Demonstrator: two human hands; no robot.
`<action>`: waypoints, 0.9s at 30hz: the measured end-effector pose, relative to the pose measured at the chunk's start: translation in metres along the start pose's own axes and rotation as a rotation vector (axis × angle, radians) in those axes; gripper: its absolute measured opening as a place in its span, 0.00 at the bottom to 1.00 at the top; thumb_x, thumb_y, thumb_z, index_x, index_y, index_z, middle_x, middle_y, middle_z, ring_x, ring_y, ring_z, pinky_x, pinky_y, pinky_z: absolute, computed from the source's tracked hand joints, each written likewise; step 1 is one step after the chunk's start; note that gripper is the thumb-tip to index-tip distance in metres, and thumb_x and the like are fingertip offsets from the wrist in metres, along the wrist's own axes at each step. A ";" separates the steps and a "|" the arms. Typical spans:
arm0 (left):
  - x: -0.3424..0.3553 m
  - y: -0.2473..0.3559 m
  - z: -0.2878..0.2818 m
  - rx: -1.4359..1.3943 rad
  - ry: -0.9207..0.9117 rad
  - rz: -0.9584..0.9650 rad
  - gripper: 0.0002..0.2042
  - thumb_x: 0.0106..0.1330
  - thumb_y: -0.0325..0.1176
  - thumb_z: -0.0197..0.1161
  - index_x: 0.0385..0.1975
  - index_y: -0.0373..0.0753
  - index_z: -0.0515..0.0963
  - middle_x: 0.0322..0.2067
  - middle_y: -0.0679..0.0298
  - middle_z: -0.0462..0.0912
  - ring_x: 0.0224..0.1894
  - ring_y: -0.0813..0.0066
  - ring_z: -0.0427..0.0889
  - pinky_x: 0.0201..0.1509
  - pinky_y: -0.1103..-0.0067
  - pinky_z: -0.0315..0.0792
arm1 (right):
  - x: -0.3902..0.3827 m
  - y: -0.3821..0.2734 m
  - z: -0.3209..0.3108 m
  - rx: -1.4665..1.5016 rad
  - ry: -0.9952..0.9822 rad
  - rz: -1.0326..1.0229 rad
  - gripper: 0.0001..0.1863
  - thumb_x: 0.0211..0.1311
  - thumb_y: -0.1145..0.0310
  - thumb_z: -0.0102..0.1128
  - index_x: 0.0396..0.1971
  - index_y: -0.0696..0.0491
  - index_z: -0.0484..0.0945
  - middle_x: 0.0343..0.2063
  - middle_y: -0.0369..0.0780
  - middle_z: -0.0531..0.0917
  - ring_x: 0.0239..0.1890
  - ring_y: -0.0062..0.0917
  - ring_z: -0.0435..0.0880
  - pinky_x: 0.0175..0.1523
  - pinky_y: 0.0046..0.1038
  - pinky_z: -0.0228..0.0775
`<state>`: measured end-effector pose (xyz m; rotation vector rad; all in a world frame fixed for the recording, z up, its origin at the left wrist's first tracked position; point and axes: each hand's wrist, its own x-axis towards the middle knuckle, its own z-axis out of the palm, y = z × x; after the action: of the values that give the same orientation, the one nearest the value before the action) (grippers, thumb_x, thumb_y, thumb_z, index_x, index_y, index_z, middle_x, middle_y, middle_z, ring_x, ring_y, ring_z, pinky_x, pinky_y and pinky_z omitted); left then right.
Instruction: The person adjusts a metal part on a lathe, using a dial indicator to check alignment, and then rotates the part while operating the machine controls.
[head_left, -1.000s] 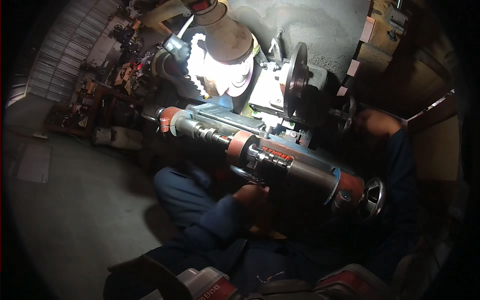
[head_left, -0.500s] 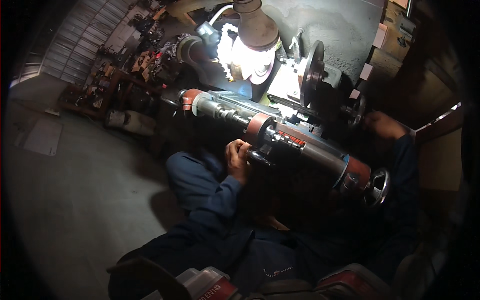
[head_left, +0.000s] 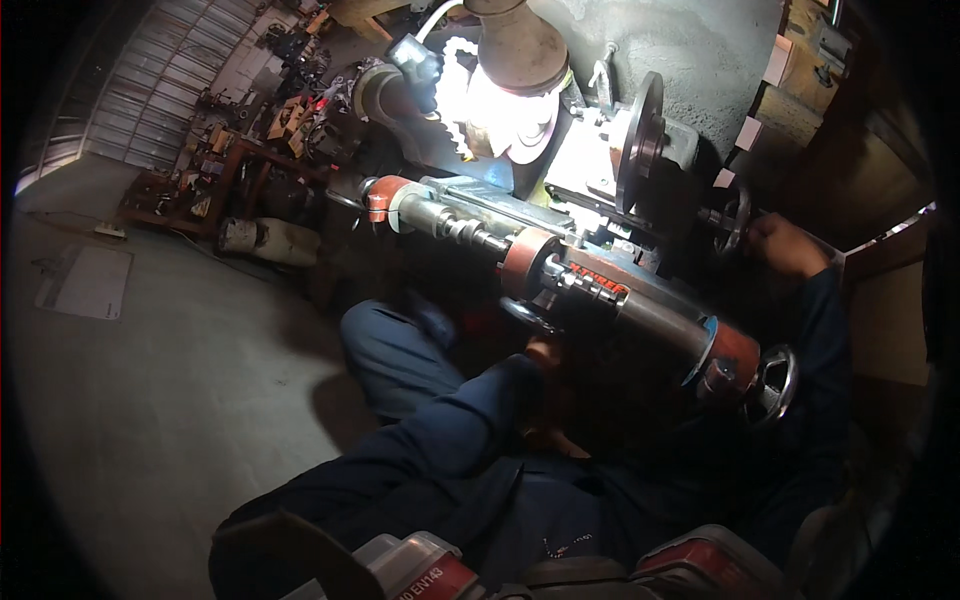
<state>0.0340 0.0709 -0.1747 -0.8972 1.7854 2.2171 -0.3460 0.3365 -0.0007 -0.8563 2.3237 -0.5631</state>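
Observation:
In front of me a grinding machine carries a bright camshaft-like metal shaft in line with its grey cylindrical body and reddish collar. My left hand is low and in shadow, closed at the near side of a small chrome handwheel; its fingers are partly hidden. Over on the right, my right hand is closed on the edge of a dark handwheel. A larger chrome handwheel at the machine's right end is untouched.
A hooded work lamp glares over the machine bed. Beside it stands a dark disc wheel. Cluttered shelves line the far left, with a pale cylinder below. A flat light panel lies on the grey floor.
My left hand has moved right and down, round to the near side of the small chrome handwheel. My right hand stays at its wheel. The view has shifted slightly.

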 end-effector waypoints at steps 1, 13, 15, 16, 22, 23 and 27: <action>0.011 -0.018 -0.015 0.130 0.145 0.203 0.20 0.69 0.33 0.54 0.59 0.33 0.65 0.57 0.44 0.73 0.59 0.51 0.74 0.61 0.51 0.70 | 0.001 0.001 0.004 0.023 0.000 0.003 0.13 0.68 0.66 0.52 0.33 0.56 0.84 0.33 0.47 0.85 0.39 0.36 0.83 0.49 0.36 0.72; -0.018 0.067 -0.024 -0.321 -0.072 -0.205 0.22 0.65 0.16 0.54 0.60 0.30 0.63 0.58 0.52 0.72 0.57 0.54 0.76 0.62 0.53 0.73 | -0.002 -0.010 -0.006 -0.090 -0.030 0.073 0.13 0.66 0.63 0.54 0.40 0.54 0.84 0.42 0.50 0.84 0.47 0.42 0.83 0.53 0.39 0.73; -0.011 0.030 -0.015 -0.303 -0.125 -0.230 0.26 0.61 0.15 0.54 0.61 0.31 0.62 0.61 0.49 0.70 0.59 0.51 0.75 0.63 0.51 0.71 | -0.003 -0.005 0.000 -0.067 -0.021 0.075 0.14 0.66 0.63 0.54 0.41 0.54 0.84 0.42 0.50 0.84 0.47 0.43 0.83 0.54 0.39 0.73; -0.005 0.013 -0.008 -0.295 -0.155 -0.237 0.28 0.58 0.14 0.54 0.62 0.31 0.61 0.62 0.48 0.68 0.59 0.50 0.74 0.64 0.50 0.70 | -0.003 -0.003 0.000 -0.057 -0.011 0.071 0.14 0.67 0.62 0.54 0.41 0.54 0.84 0.43 0.50 0.84 0.47 0.43 0.83 0.54 0.39 0.73; 0.025 -0.029 -0.045 0.279 0.406 0.453 0.28 0.55 0.14 0.52 0.59 0.31 0.61 0.59 0.46 0.68 0.62 0.49 0.71 0.66 0.49 0.67 | 0.016 0.001 0.030 -0.185 -0.447 -0.168 0.15 0.68 0.62 0.52 0.42 0.53 0.85 0.40 0.47 0.86 0.45 0.41 0.84 0.52 0.40 0.74; 0.030 -0.016 -0.054 0.459 0.578 0.611 0.27 0.55 0.14 0.51 0.59 0.31 0.62 0.59 0.46 0.68 0.62 0.48 0.71 0.66 0.49 0.66 | 0.027 0.028 0.039 -0.180 -0.483 -0.366 0.15 0.69 0.61 0.51 0.39 0.52 0.86 0.37 0.46 0.86 0.43 0.40 0.85 0.51 0.40 0.75; -0.009 0.085 -0.022 0.932 0.907 0.946 0.27 0.52 0.13 0.49 0.57 0.31 0.62 0.58 0.45 0.67 0.64 0.48 0.69 0.67 0.48 0.65 | 0.052 0.099 0.061 -0.327 0.349 -0.284 0.13 0.67 0.64 0.53 0.36 0.54 0.86 0.36 0.46 0.87 0.41 0.40 0.85 0.50 0.42 0.75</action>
<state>0.0087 0.0293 -0.1014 -0.9437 3.7248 0.7446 -0.3811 0.3595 -0.1205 -1.3476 2.6767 -0.4856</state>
